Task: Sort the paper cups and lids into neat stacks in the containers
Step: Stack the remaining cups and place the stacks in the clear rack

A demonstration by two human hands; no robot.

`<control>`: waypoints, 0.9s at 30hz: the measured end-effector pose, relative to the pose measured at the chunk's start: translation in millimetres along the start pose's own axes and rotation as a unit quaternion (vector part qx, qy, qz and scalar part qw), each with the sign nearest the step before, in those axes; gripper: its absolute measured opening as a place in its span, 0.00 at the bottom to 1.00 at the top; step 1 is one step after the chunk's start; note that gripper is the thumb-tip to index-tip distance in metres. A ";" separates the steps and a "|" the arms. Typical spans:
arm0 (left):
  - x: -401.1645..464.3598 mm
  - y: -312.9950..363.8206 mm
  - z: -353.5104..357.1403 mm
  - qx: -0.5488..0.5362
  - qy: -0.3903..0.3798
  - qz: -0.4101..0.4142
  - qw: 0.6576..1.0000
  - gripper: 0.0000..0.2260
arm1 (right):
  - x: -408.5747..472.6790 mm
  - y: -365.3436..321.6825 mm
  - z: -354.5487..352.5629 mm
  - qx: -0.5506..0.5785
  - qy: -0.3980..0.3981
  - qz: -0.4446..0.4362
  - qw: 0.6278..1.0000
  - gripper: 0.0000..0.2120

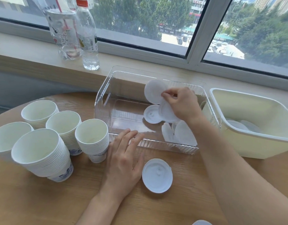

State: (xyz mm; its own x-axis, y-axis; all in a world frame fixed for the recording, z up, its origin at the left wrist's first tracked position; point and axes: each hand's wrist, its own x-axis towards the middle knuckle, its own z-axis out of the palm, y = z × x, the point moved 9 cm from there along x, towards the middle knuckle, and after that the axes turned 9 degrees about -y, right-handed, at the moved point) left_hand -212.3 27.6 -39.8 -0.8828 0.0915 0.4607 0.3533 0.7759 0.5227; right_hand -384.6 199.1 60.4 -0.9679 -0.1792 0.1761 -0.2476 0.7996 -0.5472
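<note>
Several stacks of white paper cups (42, 153) stand on the left of the wooden table. A clear plastic container (102, 101) sits in the middle. Inside it my right hand (182, 103) pinches white lids (153, 91), one raised upright and another lower one (167, 112) under my palm. A further lid (150, 114) lies on the container floor, and more lids (182, 133) lean against its front wall. My left hand (123, 159) rests flat on the table with straight fingers reaching the container's front rim. One loose lid (157, 175) lies on the table beside it.
A pale yellow bin (247, 137) with lids (242, 125) at its bottom stands to the right. On the windowsill behind stand a clear water bottle (88, 38) and a plastic cup with a red straw (63, 33). Another lid's edge (201, 222) shows at the bottom.
</note>
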 end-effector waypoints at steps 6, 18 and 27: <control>-0.9 -0.2 1.0 0.002 0.002 0.004 1.000 0.22 | -10.5 43.8 -25.1 -0.082 -0.028 0.123 0.989 0.15; -15.6 22.7 -21.4 0.000 0.038 0.025 0.999 0.21 | -27.9 18.0 -35.3 -0.045 -0.012 0.053 0.998 0.13; -67.3 14.1 -61.1 -0.022 0.064 -0.030 0.997 0.22 | -105.3 -103.2 61.6 0.098 -0.151 -0.179 0.967 0.21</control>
State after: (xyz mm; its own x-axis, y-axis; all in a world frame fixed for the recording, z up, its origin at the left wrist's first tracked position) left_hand -129.1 -5.8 -19.6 -0.8567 -0.0362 0.5146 0.3178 0.7486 0.5818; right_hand -259.7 100.2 47.9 -0.7800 -0.6071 0.1515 -0.5432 0.5369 -0.6455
